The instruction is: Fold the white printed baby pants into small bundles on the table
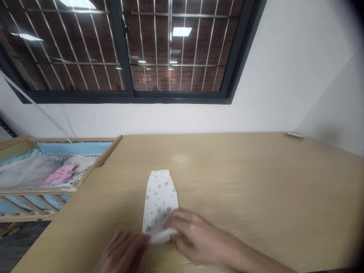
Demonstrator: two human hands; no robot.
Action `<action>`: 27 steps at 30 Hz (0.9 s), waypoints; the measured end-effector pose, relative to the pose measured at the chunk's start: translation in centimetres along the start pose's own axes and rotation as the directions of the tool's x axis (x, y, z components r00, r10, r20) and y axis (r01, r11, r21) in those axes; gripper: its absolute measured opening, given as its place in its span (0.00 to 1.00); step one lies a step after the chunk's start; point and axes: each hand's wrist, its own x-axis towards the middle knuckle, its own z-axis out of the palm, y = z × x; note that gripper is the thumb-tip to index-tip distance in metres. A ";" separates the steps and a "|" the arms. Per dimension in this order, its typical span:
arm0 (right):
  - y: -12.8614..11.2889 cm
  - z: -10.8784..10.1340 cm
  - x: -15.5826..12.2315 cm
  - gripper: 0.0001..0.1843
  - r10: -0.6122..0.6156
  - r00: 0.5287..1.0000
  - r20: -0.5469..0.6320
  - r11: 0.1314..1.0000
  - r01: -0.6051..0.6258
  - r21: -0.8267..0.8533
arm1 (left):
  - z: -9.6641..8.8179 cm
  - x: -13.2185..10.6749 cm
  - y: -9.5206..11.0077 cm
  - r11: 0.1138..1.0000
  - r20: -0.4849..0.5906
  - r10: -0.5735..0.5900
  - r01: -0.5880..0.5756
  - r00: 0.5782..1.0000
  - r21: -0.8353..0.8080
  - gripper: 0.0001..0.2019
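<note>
Hands, two, bare, in the head view: right hand (189,233), thumb and fingers pinched on the near right corner of a printed white cloth (159,197); left hand (123,250), fingertips at the near left corner, blurred, whether gripping or merely pressing cannot be told. Cloth: one piece, small animal-like and green motifs, laid flat in a long narrow shape tapering at its far end, on the near part of a wood-grain tabletop (244,197), left of its middle; near edge plain white, blurred, seemingly turned up between the hands. Handling note, by judgement: an even pull at both corners, the edge held square to the long sides and the layers pressed flat, should keep out creases and skew; light fingers would avoid dragging the far end. Pose: right forearm entering from lower right, wrist low, fingers pointing left; left hand palm down, knuckles up, entering from the bottom edge. Surroundings: wooden crib (31,199) at left, pink cloth (61,174) inside; barred window (176,45) beyond.
</note>
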 end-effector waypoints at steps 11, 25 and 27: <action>15.7 -1.2 14.7 0.09 0.285 0.923 -0.257 0.958 -0.285 0.036 | 4.6 17.8 -9.1 0.853 0.262 -0.504 0.426 0.823 0.300 0.15; 9.8 3.6 12.6 0.29 -0.243 0.964 0.109 0.962 0.254 -0.104 | 8.3 7.5 2.2 0.876 0.289 -0.375 0.234 0.881 0.423 0.20; 9.4 5.4 12.5 0.30 -0.289 0.929 0.232 0.950 0.308 -0.052 | 9.2 6.1 2.7 0.890 0.329 -0.359 0.214 0.873 0.403 0.20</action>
